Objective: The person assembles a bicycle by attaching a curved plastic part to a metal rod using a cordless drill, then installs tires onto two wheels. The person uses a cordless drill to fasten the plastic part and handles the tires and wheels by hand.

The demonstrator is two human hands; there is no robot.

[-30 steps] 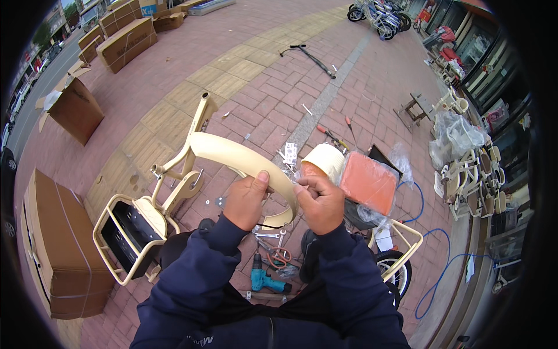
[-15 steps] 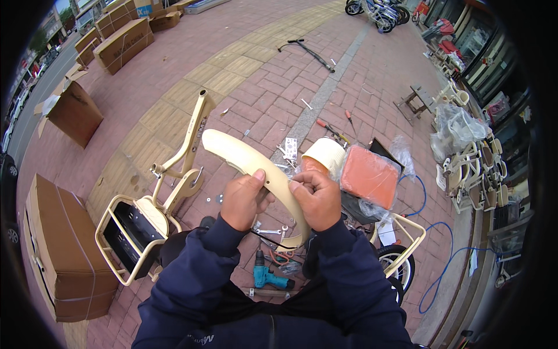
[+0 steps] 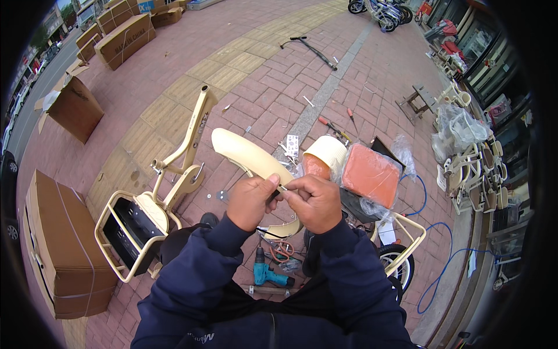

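Observation:
A cream curved mudguard (image 3: 247,151) is held up in front of me, its far end tilted to the upper left. My left hand (image 3: 251,200) is closed on its middle, thumb on the outer face and the other fingers curled beneath. Close beside it, my right hand (image 3: 314,200) pinches at the same spot, fingertips almost meeting the left ones. Something small shows between the fingertips, too small to name. Below the mudguard, a thin black cord (image 3: 272,234) crosses above the tools on the ground.
Left stands a cream bike frame (image 3: 189,136) with a rack (image 3: 122,232), beside a large carton (image 3: 75,250). A teal drill (image 3: 268,273) lies between my feet. Right are an orange wrapped pad (image 3: 369,174), a cream basket (image 3: 325,152), a wheel (image 3: 401,259) and a blue hose (image 3: 447,256).
My hands have come together at the mudguard's middle; the right hand has moved left off its edge. The mudguard has shifted slightly right and turned.

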